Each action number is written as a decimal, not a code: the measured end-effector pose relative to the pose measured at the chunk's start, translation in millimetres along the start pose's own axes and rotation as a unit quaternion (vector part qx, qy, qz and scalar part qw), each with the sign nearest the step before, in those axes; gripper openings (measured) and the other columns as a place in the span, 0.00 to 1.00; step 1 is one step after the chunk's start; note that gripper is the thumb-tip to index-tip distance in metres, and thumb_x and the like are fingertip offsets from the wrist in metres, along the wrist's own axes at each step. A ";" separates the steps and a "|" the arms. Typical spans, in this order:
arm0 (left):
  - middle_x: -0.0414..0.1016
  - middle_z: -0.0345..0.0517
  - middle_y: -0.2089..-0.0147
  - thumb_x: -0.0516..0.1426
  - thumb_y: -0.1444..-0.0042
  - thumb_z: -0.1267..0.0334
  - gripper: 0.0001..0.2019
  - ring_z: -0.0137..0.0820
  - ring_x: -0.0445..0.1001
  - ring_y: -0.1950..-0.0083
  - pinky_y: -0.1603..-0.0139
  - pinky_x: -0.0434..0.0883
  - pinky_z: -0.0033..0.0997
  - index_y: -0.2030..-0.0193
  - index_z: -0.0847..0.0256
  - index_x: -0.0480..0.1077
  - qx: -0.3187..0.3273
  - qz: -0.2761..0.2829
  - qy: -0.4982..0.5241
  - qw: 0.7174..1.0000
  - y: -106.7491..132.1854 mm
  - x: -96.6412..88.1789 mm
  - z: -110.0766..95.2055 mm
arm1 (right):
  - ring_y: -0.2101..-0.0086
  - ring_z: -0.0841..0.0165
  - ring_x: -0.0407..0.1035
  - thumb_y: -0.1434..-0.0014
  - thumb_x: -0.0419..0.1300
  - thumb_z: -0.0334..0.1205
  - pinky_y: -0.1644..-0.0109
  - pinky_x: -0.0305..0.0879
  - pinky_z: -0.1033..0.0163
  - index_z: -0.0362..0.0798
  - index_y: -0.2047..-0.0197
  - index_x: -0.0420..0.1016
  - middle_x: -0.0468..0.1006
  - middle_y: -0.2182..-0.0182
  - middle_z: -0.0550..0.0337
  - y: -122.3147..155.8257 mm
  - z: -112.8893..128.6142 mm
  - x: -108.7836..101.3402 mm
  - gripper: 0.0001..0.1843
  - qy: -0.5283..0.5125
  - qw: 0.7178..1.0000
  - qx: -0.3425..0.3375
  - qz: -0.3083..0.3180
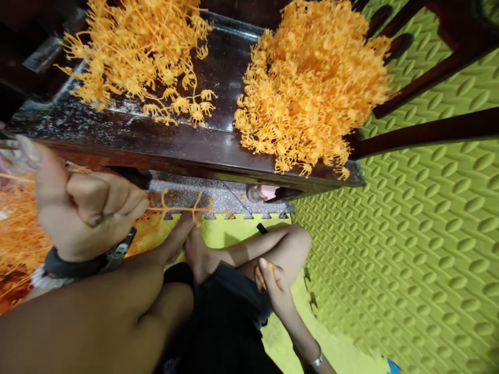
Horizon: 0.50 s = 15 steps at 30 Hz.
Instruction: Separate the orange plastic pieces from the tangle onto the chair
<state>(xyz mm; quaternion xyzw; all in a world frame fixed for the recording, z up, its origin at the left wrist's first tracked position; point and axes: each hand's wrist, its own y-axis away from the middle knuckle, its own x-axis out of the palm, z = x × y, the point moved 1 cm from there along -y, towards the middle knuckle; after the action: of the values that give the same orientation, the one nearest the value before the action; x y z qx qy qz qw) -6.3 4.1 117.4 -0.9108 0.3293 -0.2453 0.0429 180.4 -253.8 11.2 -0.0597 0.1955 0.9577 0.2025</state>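
Gripping an orange sprig [177, 209], left hand [83, 215]; no lettering legible.

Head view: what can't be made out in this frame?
- What the right hand pinches: a sliver of orange shows, the fingers hide the rest.
- The left hand is a closed fist around an orange plastic strip; the grip inside is hidden.
- The left pile on the dark table is cut off by the top edge.
- The orange heap on the floor runs off the left edge.
- The pink thing under the table is mostly hidden.

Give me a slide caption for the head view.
Left hand grips an orange plastic sprig; right hand pinches a small piece below two orange piles.
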 end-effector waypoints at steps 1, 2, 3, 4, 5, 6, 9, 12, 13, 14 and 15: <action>0.35 0.35 0.84 0.52 0.35 0.54 0.35 0.22 0.35 0.84 0.85 0.44 0.26 0.89 0.65 0.40 0.007 0.007 0.010 1.000 -1.1 2.4 1.3 | 0.83 0.75 0.51 0.36 0.45 0.61 0.78 0.52 0.67 0.49 0.80 0.55 0.56 0.85 0.68 -2.5 3.4 5.0 0.29 -0.008 1.000 -0.005 0.001; 0.35 0.36 0.85 0.48 0.33 0.51 0.35 0.22 0.35 0.85 0.86 0.44 0.26 0.89 0.65 0.41 0.003 0.012 0.022 1.000 -2.3 4.4 3.1 | 0.82 0.75 0.52 0.36 0.46 0.60 0.77 0.52 0.67 0.49 0.79 0.57 0.57 0.84 0.67 -5.8 8.1 10.6 0.28 -0.015 1.000 -0.012 0.000; 0.35 0.36 0.86 0.43 0.32 0.49 0.35 0.23 0.36 0.85 0.86 0.45 0.27 0.90 0.64 0.42 -0.008 0.015 0.033 0.999 -3.3 5.6 5.3 | 0.81 0.75 0.52 0.36 0.47 0.59 0.77 0.52 0.67 0.48 0.78 0.58 0.57 0.83 0.67 -9.7 13.7 16.1 0.27 -0.020 1.000 -0.020 -0.003; 0.35 0.37 0.86 0.39 0.31 0.49 0.36 0.24 0.36 0.85 0.86 0.45 0.27 0.90 0.64 0.43 -0.016 0.016 0.042 0.999 -4.1 6.0 7.3 | 0.80 0.75 0.53 0.36 0.48 0.58 0.76 0.52 0.67 0.48 0.76 0.60 0.58 0.82 0.67 -14.2 19.9 21.5 0.25 -0.024 0.999 -0.029 -0.006; 0.35 0.37 0.86 0.36 0.31 0.50 0.36 0.24 0.36 0.85 0.86 0.45 0.28 0.90 0.63 0.44 -0.018 0.016 0.047 0.999 -4.6 5.4 8.9 | 0.79 0.75 0.53 0.36 0.49 0.57 0.76 0.52 0.68 0.48 0.74 0.63 0.59 0.81 0.67 -18.9 26.2 26.5 0.23 -0.025 0.999 -0.039 -0.009; 0.35 0.37 0.86 0.34 0.31 0.50 0.36 0.24 0.36 0.85 0.87 0.45 0.28 0.91 0.63 0.44 -0.016 0.014 0.051 0.998 -4.8 4.1 10.1 | 0.79 0.74 0.54 0.36 0.51 0.55 0.75 0.52 0.68 0.47 0.70 0.66 0.60 0.79 0.66 -23.7 32.5 31.2 0.21 -0.025 0.998 -0.048 -0.009; 0.35 0.37 0.87 0.34 0.31 0.51 0.36 0.24 0.37 0.86 0.88 0.44 0.28 0.91 0.62 0.47 -0.004 0.013 0.065 0.998 -4.9 -1.7 10.7 | 0.77 0.73 0.55 0.37 0.54 0.52 0.74 0.52 0.67 0.47 0.54 0.71 0.62 0.77 0.66 -36.2 48.8 42.6 0.18 -0.026 0.997 -0.073 0.002; 0.35 0.36 0.88 0.37 0.31 0.51 0.36 0.24 0.37 0.87 0.88 0.45 0.28 0.92 0.60 0.49 0.010 0.024 0.077 0.997 -5.7 -8.5 5.2 | 0.78 0.73 0.54 0.35 0.50 0.52 0.75 0.51 0.67 0.49 0.48 0.68 0.59 0.79 0.67 -43.9 59.5 50.0 0.20 -0.036 0.995 -0.094 0.016; 0.35 0.37 0.88 0.37 0.31 0.51 0.36 0.24 0.37 0.87 0.88 0.46 0.28 0.92 0.60 0.50 0.011 0.021 0.077 0.997 -5.6 -11.1 3.1 | 0.78 0.73 0.54 0.35 0.49 0.52 0.75 0.51 0.67 0.48 0.50 0.68 0.58 0.79 0.67 -45.6 62.1 51.1 0.19 -0.037 0.994 -0.102 0.016; 0.35 0.37 0.88 0.37 0.31 0.50 0.36 0.24 0.38 0.86 0.88 0.47 0.28 0.92 0.60 0.50 0.012 0.010 0.075 0.997 -4.8 -13.6 1.9 | 0.78 0.73 0.54 0.34 0.48 0.51 0.75 0.52 0.67 0.48 0.54 0.69 0.58 0.79 0.67 -47.2 64.6 51.3 0.18 -0.035 0.993 -0.113 0.012; 0.36 0.37 0.87 0.38 0.31 0.49 0.36 0.24 0.39 0.86 0.87 0.50 0.27 0.92 0.60 0.51 0.007 -0.004 0.066 0.998 -2.9 -15.7 2.6 | 0.78 0.74 0.54 0.34 0.48 0.51 0.75 0.52 0.67 0.48 0.58 0.70 0.59 0.79 0.67 -49.0 67.5 50.3 0.16 -0.029 0.991 -0.128 0.004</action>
<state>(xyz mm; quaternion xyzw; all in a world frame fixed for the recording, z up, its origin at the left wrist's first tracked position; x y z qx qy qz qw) -13.8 15.9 109.2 -0.8939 0.3256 -0.3070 0.0265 152.3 -167.3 46.1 -0.0563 0.0659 0.9769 0.1952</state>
